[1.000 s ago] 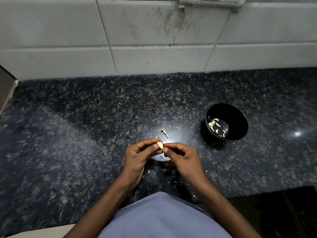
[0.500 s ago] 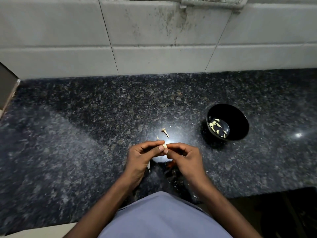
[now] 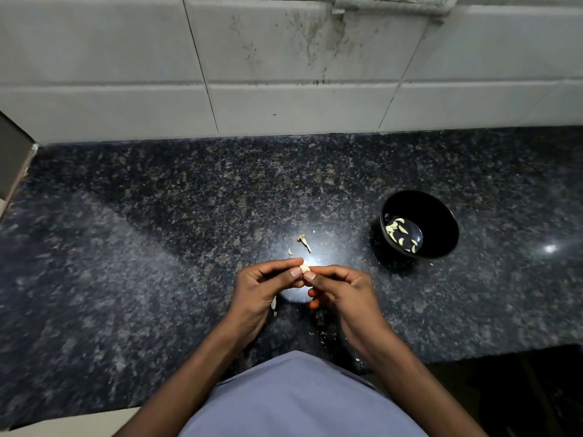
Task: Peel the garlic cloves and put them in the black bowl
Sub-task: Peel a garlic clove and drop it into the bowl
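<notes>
A small pale garlic clove (image 3: 304, 268) is pinched between the thumbs and fingertips of both hands over the dark granite counter (image 3: 157, 247). My left hand (image 3: 262, 288) grips it from the left, my right hand (image 3: 339, 291) from the right, fingers curled. The black bowl (image 3: 440, 216) stands to the right of my hands and holds several peeled cloves (image 3: 400, 234) at its bottom. Most of the held clove is hidden by my fingertips.
Bits of garlic stem and skin (image 3: 304, 242) lie on the counter just beyond my hands; more flakes (image 3: 318, 334) are scattered near the front edge. A white tiled wall (image 3: 284, 74) runs along the back. A grey object (image 3: 12, 159) stands at the far left.
Both hands stay together on the clove with small finger movements; the clove has turned a little between the fingertips. The bowl has not moved.
</notes>
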